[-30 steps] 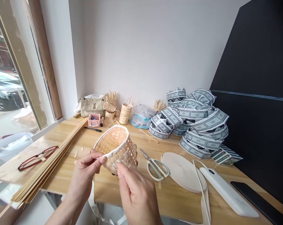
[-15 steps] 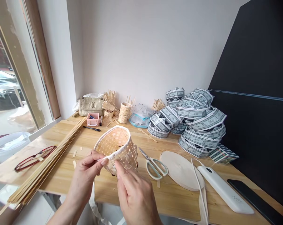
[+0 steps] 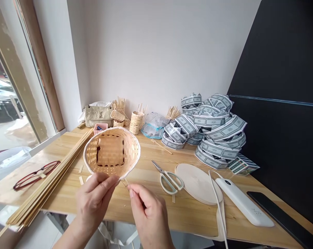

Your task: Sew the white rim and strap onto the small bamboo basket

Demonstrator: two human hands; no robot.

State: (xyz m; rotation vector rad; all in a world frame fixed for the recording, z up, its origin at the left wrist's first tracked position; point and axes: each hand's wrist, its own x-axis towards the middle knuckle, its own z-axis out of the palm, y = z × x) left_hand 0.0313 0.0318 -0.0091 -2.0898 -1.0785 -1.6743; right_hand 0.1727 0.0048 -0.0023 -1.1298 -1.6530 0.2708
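A woven basket (image 3: 110, 150) with a white-wrapped rim is tilted so that its inside faces me, showing a dark stitched square on the bottom. My left hand (image 3: 95, 197) pinches the near edge of the rim. Just right of it, my right hand (image 3: 147, 211) has thumb and forefinger pressed together on a thin needle-like piece (image 3: 127, 181) near the rim; its exact form is too small to tell. White-and-green scissors (image 3: 169, 178) lie to the right of the basket, beside a flat coil of pale tape (image 3: 198, 183).
Long wooden strips (image 3: 50, 176) and red glasses (image 3: 37, 174) lie at the left. Small baskets (image 3: 136, 122), a bag (image 3: 98, 116) and a pink box (image 3: 101, 128) stand behind. Patterned bands (image 3: 218, 133) pile up at the back right, with a white power bank (image 3: 244, 202) nearer.
The basket has been turned up and moved left, so its bottom now shows. My left hand has rolled with it, and my right hand has drawn slightly away from the basket wall.
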